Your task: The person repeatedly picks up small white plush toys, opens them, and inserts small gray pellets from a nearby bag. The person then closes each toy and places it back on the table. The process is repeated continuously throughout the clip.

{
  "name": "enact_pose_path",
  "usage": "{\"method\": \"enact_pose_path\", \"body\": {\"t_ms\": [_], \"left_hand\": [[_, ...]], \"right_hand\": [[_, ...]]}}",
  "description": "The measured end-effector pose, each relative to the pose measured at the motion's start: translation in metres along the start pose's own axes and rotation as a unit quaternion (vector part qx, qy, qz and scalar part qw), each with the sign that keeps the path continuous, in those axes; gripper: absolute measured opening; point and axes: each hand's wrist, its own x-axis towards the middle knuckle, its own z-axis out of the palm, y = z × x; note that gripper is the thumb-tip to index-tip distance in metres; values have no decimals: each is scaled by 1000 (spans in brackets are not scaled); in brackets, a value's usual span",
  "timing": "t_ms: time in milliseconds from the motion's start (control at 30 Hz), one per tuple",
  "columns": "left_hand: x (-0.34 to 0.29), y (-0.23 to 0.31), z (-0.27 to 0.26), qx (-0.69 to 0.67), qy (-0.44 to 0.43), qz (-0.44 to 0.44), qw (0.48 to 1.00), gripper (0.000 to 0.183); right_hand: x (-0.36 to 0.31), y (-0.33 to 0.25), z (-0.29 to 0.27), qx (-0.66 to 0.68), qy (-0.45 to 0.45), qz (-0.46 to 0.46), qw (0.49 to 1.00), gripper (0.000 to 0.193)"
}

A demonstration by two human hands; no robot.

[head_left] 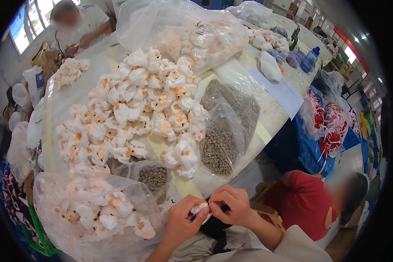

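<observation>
Close to the table's near edge, my left hand is closed around a small white plush piece. My right hand meets it there, thumb and forefinger pinched at the piece's edge; whatever lies between those fingertips is too small to make out. Beyond my hands spreads a big heap of white plush pieces with orange patches and dark dots. A clear plastic bag of similar pieces sits left of my left hand. Just past my hands lie clear bags of small grey-brown ring-shaped parts.
Another big clear bag of plush pieces stands at the far side, near a paper sheet and a blue bottle. A person in red sits close on my right; another in white works at the far left.
</observation>
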Motion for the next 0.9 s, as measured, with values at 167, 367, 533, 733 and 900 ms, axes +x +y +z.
{"method": "enact_pose_path", "body": {"t_ms": [167, 367, 533, 733, 900], "left_hand": [[-6, 6, 2, 4, -8, -19, 1000, 12], [-4, 13, 7, 27, 11, -9, 1000, 11], [-5, 12, 9, 20, 63, -7, 998, 6], [10, -7, 11, 33, 119, 16, 992, 6], [14, -21, 11, 23, 130, 8, 991, 9]], "right_hand": [[-9, 4, -2, -8, -14, -33, 999, 15], [-10, 2, -4, -37, 5, -38, 999, 15], [-3, 9, -4, -87, 7, -117, 989, 19], [55, 58, -24, -297, 13, -96, 950, 15], [81, 78, -23, -348, -41, -107, 930, 15]]}}
